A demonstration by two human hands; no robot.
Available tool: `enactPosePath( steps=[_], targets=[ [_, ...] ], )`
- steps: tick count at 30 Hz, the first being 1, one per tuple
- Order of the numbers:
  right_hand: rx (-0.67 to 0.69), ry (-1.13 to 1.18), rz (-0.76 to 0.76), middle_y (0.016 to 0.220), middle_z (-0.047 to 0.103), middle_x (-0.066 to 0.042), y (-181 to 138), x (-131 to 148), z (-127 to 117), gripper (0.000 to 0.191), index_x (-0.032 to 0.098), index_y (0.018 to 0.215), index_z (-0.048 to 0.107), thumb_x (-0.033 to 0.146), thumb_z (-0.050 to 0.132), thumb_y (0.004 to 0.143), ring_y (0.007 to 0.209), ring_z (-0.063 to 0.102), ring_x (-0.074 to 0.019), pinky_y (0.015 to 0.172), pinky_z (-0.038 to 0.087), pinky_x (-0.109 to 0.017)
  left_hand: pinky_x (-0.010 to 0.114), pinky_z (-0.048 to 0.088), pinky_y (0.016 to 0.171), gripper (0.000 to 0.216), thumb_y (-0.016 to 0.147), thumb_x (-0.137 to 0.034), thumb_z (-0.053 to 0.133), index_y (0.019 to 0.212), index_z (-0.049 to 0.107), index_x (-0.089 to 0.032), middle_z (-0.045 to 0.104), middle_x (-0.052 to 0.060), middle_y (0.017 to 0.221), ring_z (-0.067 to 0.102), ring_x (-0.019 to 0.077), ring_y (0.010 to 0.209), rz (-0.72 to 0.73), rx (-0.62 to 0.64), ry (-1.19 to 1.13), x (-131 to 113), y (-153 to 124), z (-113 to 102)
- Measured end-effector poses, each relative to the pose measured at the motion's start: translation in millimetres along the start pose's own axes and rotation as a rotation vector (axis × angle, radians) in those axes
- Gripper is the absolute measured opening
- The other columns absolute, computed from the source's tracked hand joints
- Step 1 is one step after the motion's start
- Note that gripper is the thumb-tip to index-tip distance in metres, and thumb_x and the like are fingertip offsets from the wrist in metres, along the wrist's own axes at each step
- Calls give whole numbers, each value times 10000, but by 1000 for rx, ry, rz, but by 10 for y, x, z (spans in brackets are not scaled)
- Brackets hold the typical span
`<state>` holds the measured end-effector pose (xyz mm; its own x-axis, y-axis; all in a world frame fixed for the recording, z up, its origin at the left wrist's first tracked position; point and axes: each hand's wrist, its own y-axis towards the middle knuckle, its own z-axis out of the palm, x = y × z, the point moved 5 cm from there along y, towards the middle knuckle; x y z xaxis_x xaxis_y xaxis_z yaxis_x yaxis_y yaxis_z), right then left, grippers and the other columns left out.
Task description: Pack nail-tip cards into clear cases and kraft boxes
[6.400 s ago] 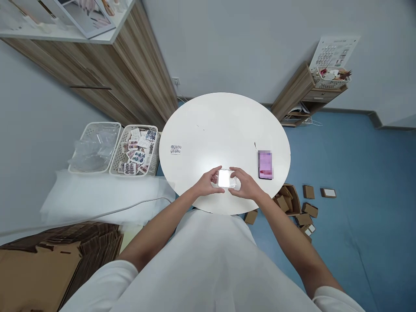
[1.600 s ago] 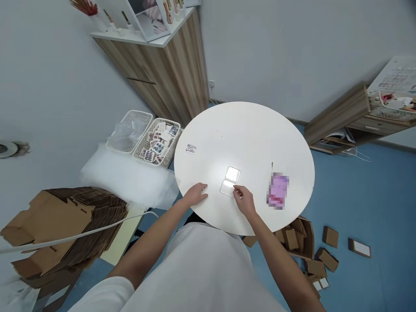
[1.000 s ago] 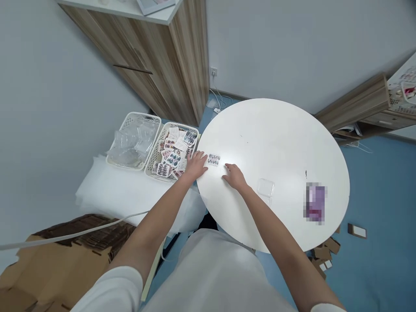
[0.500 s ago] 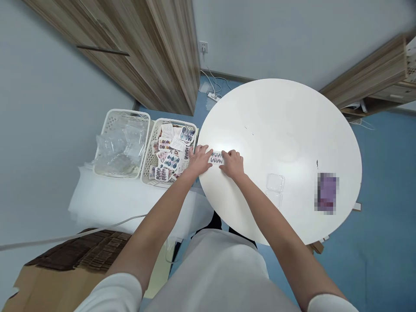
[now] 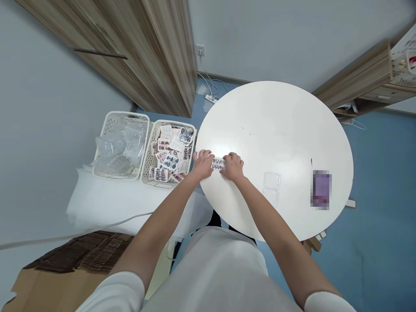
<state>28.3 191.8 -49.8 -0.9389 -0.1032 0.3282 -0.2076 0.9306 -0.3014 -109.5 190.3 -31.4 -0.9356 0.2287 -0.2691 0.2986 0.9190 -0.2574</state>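
Note:
A small card of press-on nails [image 5: 218, 164], with two rows of shiny nails on it, lies at the left side of the round white table [image 5: 279, 117]. My left hand [image 5: 203, 164] grips its left edge, and my right hand [image 5: 233, 166] holds the right edge between thumb and fingers. Both thumbs sit at the near side. To the right of my right forearm, a clear plastic case [image 5: 272, 181] lies opened out flat on the tabletop. Left of the table, a white basket [image 5: 145, 171] is heaped with similar nail cards [image 5: 171, 162].
Another white basket [image 5: 97, 158] holds clear plastic bags [image 5: 121, 141]. A blurred purple object [image 5: 321, 189] lies on the table's right side. White foam sheeting [image 5: 97, 199] and a cardboard box [image 5: 48, 286] are at the lower left. A power strip [image 5: 211, 99] rests on the floor behind the table.
Both hands and the nail card have shifted slightly nearer to me on the table. The whole view has turned a little to the right. My grip on the card stays the same.

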Motion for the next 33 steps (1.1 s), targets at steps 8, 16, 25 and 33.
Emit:
enactPosePath(
  steps=[8,16,25,33],
  targets=[
    [4,47,14,1192,332,-81,10,-38,9,558,253,1054,461,345,705,561,1099,314,-267,870,284,-409,459,174,952,473,604,-237,632,1047,468,-210,380,103,1195,287,287,1155,-46,62,-38,9,77,-7],
    [-7,81,6,1141,416,-88,-26,-55,45,546,229,1058,443,339,684,581,1039,379,-255,834,293,-385,417,222,895,466,620,-218,612,1049,432,-207,443,93,1132,338,271,1104,-33,42,-54,-22,54,-7],
    [5,199,-27,1155,457,-76,-207,-43,128,740,231,1269,255,264,644,640,1058,414,-234,885,270,-385,426,226,860,497,671,-199,556,1139,392,-214,549,89,1081,396,277,1067,-11,60,-77,-78,-21,61],
    [-16,272,-55,1187,439,-103,-385,-156,98,752,197,1323,198,214,598,685,1080,424,-222,897,335,-371,436,209,889,535,665,-268,583,1167,398,-241,537,78,1130,387,283,1091,23,62,-86,-226,-120,57]
  ],
)
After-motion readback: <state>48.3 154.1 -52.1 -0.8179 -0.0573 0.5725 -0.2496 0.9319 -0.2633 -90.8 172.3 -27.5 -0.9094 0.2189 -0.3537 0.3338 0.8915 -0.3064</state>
